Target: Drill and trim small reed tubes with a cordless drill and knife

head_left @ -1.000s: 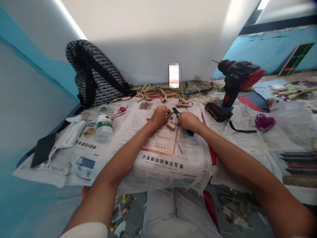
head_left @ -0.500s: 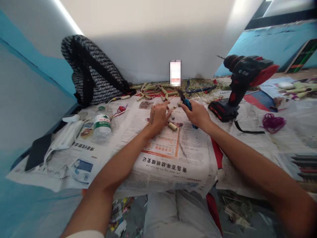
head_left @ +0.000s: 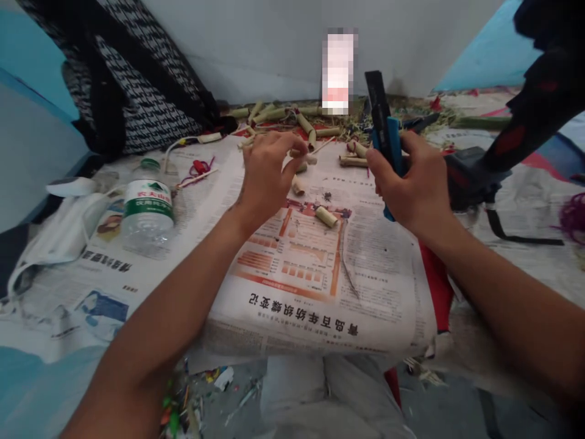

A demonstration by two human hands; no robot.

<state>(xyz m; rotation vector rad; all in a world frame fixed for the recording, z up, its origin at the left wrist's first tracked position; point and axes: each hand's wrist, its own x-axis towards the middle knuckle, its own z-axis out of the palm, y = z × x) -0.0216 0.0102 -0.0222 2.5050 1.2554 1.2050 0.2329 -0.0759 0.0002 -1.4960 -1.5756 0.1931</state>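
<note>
My right hand is wrapped round a pair of pliers with blue handles. Their dark jaws point up, clear of the newspaper. Opposite, my left hand has thumb and fingers closed on a small pale bamboo piece; its fingers hide part of it. A short bamboo tube lies on the newspaper between my forearms. Another short piece rests just below my left fingertips. Several cut bamboo lengths are strewn along the far side, some seemingly strung together.
A cordless drill stands close to my right hand. To the left are a water bottle, a white face mask and a patterned bag. A blurred-out upright screen leans at the back wall. Purple string lies far right.
Both hands have lifted and moved apart; the pliers have come away from the left hand, jaws now pointing more upward. The view has moved closer to the table.
</note>
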